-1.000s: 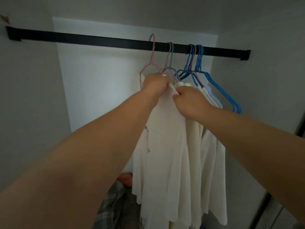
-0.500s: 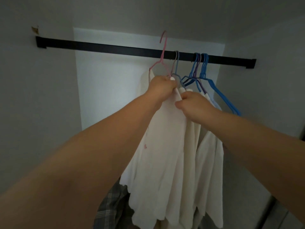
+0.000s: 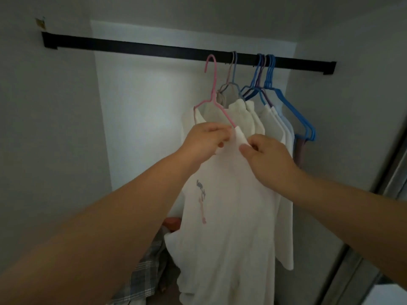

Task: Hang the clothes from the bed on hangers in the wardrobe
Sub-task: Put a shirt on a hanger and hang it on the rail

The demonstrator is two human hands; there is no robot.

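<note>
A white T-shirt (image 3: 231,205) with a small print on its front hangs from a pink hanger (image 3: 212,89). The hanger's hook is below the black wardrobe rail (image 3: 132,46), off the rail. My left hand (image 3: 207,139) pinches the shirt's shoulder at the hanger's right arm. My right hand (image 3: 264,155) grips the same shoulder fabric just to the right. Both hands hold the shirt up in front of the other hung clothes.
Several white garments (image 3: 271,119) hang on blue and beige hangers (image 3: 267,78) at the rail's right half. An empty blue hanger (image 3: 304,122) hangs furthest right. A plaid cloth (image 3: 145,267) lies on the wardrobe floor. A sliding door edge (image 3: 374,216) runs down the right.
The pink hanger with the white shirt came off the rail and dropped lower. Both hands moved down with it and the shirt's printed front turned into view.
</note>
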